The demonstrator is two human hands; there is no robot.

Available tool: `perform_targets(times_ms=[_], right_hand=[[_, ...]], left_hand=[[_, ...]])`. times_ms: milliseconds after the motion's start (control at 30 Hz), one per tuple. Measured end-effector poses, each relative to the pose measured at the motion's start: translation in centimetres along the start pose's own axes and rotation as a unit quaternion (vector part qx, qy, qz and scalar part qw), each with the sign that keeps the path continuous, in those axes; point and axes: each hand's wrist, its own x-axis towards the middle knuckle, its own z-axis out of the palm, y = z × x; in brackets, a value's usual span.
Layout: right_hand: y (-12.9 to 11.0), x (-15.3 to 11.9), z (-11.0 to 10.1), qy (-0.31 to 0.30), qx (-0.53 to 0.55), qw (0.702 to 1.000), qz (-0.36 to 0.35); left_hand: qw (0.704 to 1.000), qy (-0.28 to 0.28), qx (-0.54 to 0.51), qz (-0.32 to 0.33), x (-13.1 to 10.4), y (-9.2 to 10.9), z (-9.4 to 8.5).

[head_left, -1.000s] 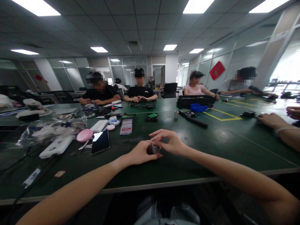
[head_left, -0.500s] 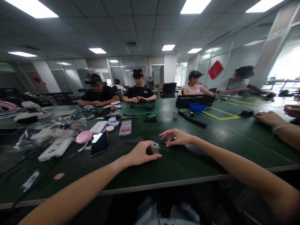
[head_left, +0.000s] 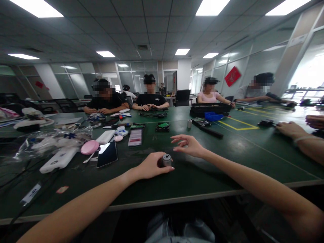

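A small grey metal cylinder (head_left: 167,160) with dark holes in its top stands upright on the green table (head_left: 202,182). My left hand (head_left: 153,165) is wrapped round it, thumb at the near side and fingers behind, partly hidden. Up and to the right of the cylinder, my right hand (head_left: 188,145) hovers over the table with its fingers apart and nothing between them. A second metal cylinder (head_left: 189,124) stands farther back, beyond my right hand, beside a circuit board (head_left: 201,122).
Leftward lie a dark phone (head_left: 107,155), a pink round case (head_left: 89,147), a white device (head_left: 59,160) and plastic bags (head_left: 53,143). Behind are a green board (head_left: 163,126), a blue tray (head_left: 213,116) and a black case (head_left: 210,109). Several people sit around; another person's hand (head_left: 288,129) rests at right.
My right hand has risen slightly and moved a little away from the cylinder, its fingers still apart. My left hand remains round the cylinder.
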Motion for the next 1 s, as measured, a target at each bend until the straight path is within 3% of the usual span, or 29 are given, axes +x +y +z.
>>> perform_targets(times_ms=[33,100,267,467,633,1000], right_hand=[[-0.6,0.0,0.8,0.063,0.021,0.998,-0.016],[-1.9,-0.2,2.5,0.115,0.066,0.990,-0.053],[-3.9,-1.2,5.1,0.022,0.036,0.993,-0.112],[-3.9,-1.3,4.9,0.085,0.016,0.989,-0.117],[-4.0,-1.0,4.6,0.039,0.022,0.992,-0.115],[-3.8,-1.0,4.4,0.011,-0.015,0.993,-0.114]], left_hand=[[1.000,0.002,-0.001,0.000,0.0,0.0,0.0],[1.000,0.005,-0.002,-0.001,0.0,-0.1,0.1],[1.000,0.002,-0.024,0.017,0.0,-0.4,0.2],[1.000,0.008,-0.007,-0.002,0.1,-0.4,0.4],[1.000,0.010,-0.002,-0.010,0.1,-0.5,0.5],[1.000,0.009,-0.013,0.005,0.1,-0.3,0.3]])
